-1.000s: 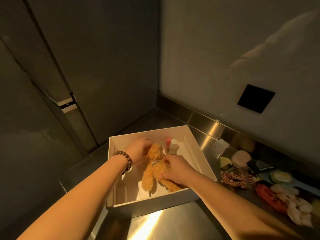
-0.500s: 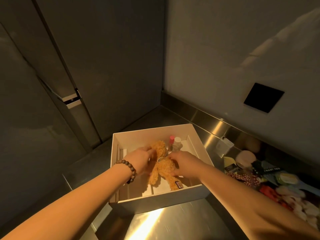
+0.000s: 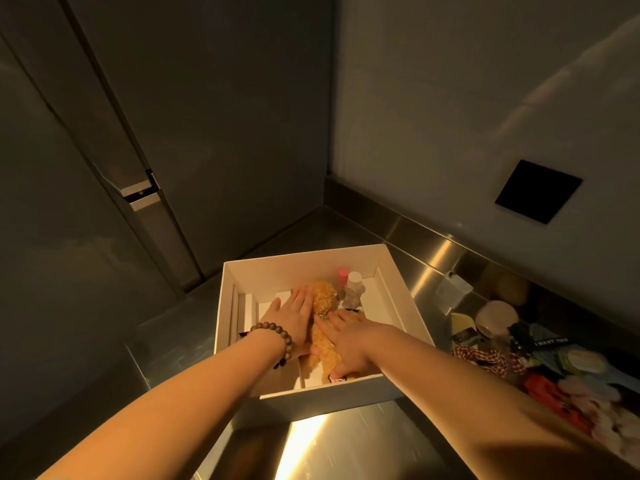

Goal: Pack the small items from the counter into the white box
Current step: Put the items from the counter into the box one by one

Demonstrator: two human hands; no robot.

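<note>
Hands: left hand (image 3: pixel 294 318) and right hand (image 3: pixel 349 337) lie flat, fingers straight, pressing the plush bear (image 3: pixel 323 308) from both sides, gripping nothing.
Bear: lies inside the white box (image 3: pixel 311 259).
Risk: pressing sideways could topple the 2 bottles (image 3: pixel 351 289) just beside its head.

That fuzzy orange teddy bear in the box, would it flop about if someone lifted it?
Probably floppy: the teddy bear looks plush, and its limbs lie loose between the left hand and right hand. Likely light for its size and squashable. Its fuzzy pile should grip well and not roll.
</note>
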